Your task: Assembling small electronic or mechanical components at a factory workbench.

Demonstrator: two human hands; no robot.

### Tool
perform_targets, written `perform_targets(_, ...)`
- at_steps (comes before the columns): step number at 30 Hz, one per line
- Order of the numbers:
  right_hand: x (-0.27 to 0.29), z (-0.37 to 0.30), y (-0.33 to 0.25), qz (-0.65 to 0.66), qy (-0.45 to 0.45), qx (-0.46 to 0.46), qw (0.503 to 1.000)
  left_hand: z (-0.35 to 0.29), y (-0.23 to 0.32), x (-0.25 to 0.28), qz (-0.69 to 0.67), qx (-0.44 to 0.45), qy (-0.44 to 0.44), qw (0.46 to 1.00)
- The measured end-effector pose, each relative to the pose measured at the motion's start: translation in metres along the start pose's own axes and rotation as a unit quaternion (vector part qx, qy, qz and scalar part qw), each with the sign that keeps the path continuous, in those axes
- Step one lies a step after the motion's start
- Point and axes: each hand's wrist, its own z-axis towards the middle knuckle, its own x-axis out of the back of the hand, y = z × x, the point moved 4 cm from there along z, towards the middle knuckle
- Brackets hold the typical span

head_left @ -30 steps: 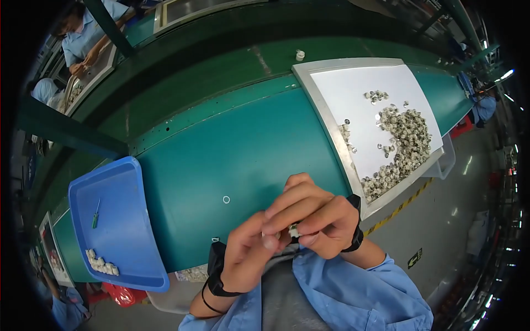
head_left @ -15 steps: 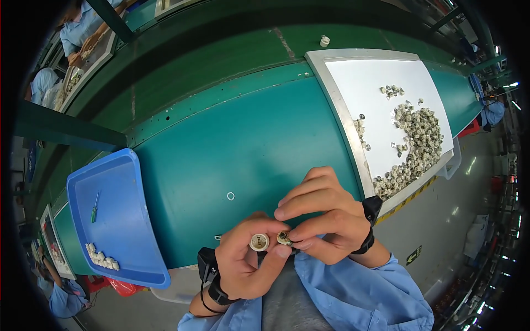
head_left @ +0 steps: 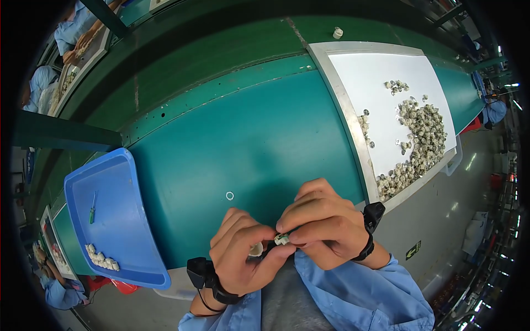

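My left hand (head_left: pixel 238 255) is closed around a round white cap (head_left: pixel 255 250), which is partly hidden by the fingers and tilted, so its inside does not show. Between the fingertips of my right hand (head_left: pixel 327 227) is a small cream part with dark and green bits (head_left: pixel 281 239). That part sits right at the left thumb and forefinger, though whether they grip it too I cannot make out. Both hands are close together over the near edge of the teal work surface (head_left: pixel 237 149). A thin white ring (head_left: pixel 230 196) lies on that surface just beyond my left hand.
To the left, a blue tray (head_left: pixel 132 220) holds a green-handled screwdriver (head_left: pixel 92 215) and a row of cream parts (head_left: pixel 101 258). At right, a metal-framed white board (head_left: pixel 364 71) carries a heap of small parts (head_left: pixel 425 132). A white piece (head_left: pixel 338 33) stands beyond it. Other people work nearby.
My left hand has turned, tipping the cap so its open face no longer shows. The small part in my right fingers has also been turned. The view has shifted slightly.
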Motion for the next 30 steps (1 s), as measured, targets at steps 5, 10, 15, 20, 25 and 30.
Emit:
perform_targets(5,-0.004,-0.001,-0.003,0.032,0.021,-0.002,0.999,-0.003,-0.003,0.002,-0.016,-0.027,-0.003,0.999)
perform_targets(10,-0.008,-0.006,-0.004,0.011,0.032,0.013,0.999,-0.012,-0.008,-0.005,-0.094,0.03,0.027,0.995)
perform_targets(15,-0.011,-0.006,-0.004,-0.001,0.063,0.02,0.998,-0.016,-0.009,-0.006,-0.11,0.022,0.058,0.992)
perform_targets(20,-0.005,-0.006,-0.003,0.048,0.07,-0.008,0.996,-0.012,-0.001,-0.003,-0.019,-0.043,0.031,0.998)
perform_targets(25,0.0,-0.005,-0.004,0.069,0.03,-0.028,0.997,-0.015,-0.007,0.001,-0.126,0.041,-0.033,0.991)
perform_targets(30,0.002,-0.004,-0.006,0.076,-0.024,-0.058,0.995,-0.018,-0.011,0.001,-0.302,0.164,-0.066,0.937)
